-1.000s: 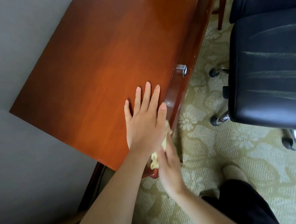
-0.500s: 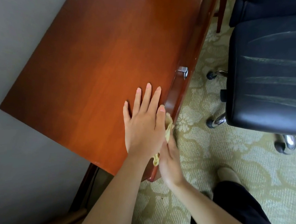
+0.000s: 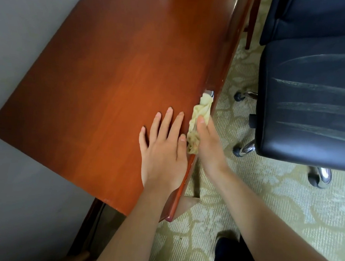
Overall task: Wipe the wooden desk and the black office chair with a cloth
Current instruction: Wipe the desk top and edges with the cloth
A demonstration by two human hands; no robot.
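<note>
The left hand [image 3: 164, 150] lies flat, fingers straight, bracing on the glossy reddish-brown wooden desk [image 3: 109, 86]. The right hand [image 3: 207, 146] clutches the crumpled pale-yellow cloth [image 3: 201, 114] against the desk's front edge, its tip at the chrome handle [image 3: 210, 92]. Firm, even pressure along that edge should serve best.

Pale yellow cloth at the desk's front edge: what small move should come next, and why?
Probably slide the crumpled pale yellow cloth away from the person along the front edge of the reddish-brown wooden desk, over the silver drawer handle. The right hand grips it against that edge, its tip just reaches the handle, and the left hand lies flat on the desktop, bracing.
</note>
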